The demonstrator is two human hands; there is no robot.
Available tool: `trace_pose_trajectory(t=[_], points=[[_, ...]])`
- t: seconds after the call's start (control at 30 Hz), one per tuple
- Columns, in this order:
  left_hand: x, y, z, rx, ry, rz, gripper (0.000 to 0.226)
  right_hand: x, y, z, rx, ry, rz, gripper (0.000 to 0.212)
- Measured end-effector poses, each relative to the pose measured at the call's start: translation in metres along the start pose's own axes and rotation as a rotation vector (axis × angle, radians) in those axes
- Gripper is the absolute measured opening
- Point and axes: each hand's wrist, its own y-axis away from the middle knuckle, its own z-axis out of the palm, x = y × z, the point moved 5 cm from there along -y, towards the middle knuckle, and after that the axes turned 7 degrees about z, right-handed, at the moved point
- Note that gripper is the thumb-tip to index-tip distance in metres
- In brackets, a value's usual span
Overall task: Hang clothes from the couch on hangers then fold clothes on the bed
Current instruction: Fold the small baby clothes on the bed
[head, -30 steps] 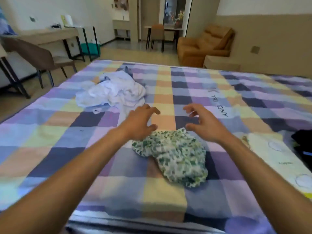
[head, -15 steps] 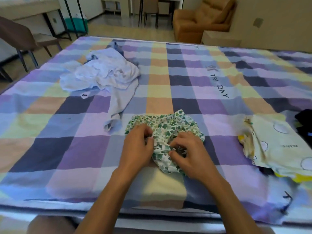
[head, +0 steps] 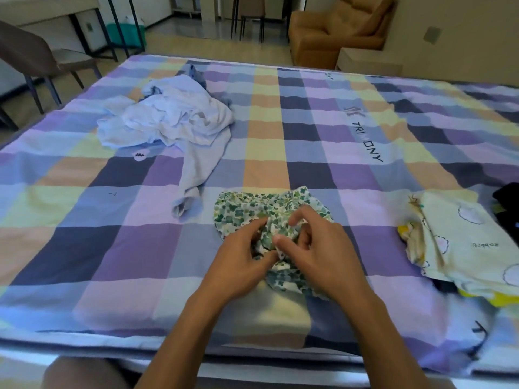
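Note:
A small green floral garment (head: 247,209) lies crumpled near the front edge of the bed (head: 126,248), which has a checked purple, yellow and peach cover. My left hand (head: 238,262) pinches the bunched cloth from the left. My right hand (head: 317,254) pinches the same bunch from the right, fingers curled into the fabric. The two hands almost touch over the garment's middle, hiding part of it.
A heap of pale blue and white clothes (head: 171,122) lies at the back left of the bed, one sleeve trailing forward. A pale yellow folded garment with clouds (head: 460,242) sits at the right, beside something black (head: 508,197). An orange armchair (head: 331,29) and chairs stand beyond.
Both hands dropped from hovering open above the floral garment onto it and took hold of its cloth. Since half a second ago they have gathered it closer together.

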Motion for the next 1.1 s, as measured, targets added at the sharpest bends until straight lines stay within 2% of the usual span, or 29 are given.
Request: trace_pose_trajectory(t=[0.1, 0.17, 0.37, 0.53, 0.6, 0.67, 0.73, 0.8, 0.87, 0.93, 1.0, 1.1], points=[[0.002, 0.002, 0.002, 0.034, 0.028, 0.042, 0.059, 0.0, -0.011, 0.013, -0.008, 0.173, -0.021, 0.018], [0.0, 0.004, 0.0, 0.09, -0.002, 0.037, 0.051, 0.006, -0.017, 0.015, 0.023, 0.145, -0.018, 0.019], [0.006, 0.009, -0.008, 0.276, 0.0, 0.068, 0.043, 0.011, -0.015, -0.006, 0.167, -0.334, 0.039, 0.025], [0.012, 0.008, -0.034, 0.231, -0.004, 0.124, 0.037, 0.038, -0.014, -0.023, 0.242, -0.74, 0.27, 0.03], [0.014, 0.007, -0.044, 0.202, -0.089, 0.11, 0.042, 0.043, -0.014, -0.022, 0.21, -0.875, 0.354, 0.03], [0.029, 0.007, -0.052, 0.271, -0.121, 0.136, 0.044, 0.039, -0.014, -0.019, 0.136, -0.891, 0.367, 0.036], [0.056, 0.008, -0.054, 0.336, -0.036, 0.21, 0.031, 0.028, -0.013, -0.017, 0.058, -0.92, 0.319, 0.041], [0.073, 0.004, -0.043, 0.256, 0.002, 0.23, 0.008, 0.017, -0.01, -0.014, -0.003, -1.001, 0.274, 0.039], [0.071, -0.002, -0.027, 0.135, -0.072, 0.22, 0.011, 0.007, -0.007, -0.014, -0.04, -1.077, 0.264, 0.034], [0.064, -0.005, -0.018, 0.119, -0.111, 0.202, 0.01, -0.001, -0.004, -0.018, -0.025, -1.06, 0.242, 0.028], [0.058, -0.006, -0.017, 0.164, -0.07, 0.178, 0.026, -0.006, 0.001, -0.024, -0.004, -0.884, 0.184, 0.025], [0.058, -0.006, -0.016, 0.188, 0.058, 0.125, 0.038, -0.011, 0.004, -0.021, -0.086, -0.685, 0.119, 0.045]])
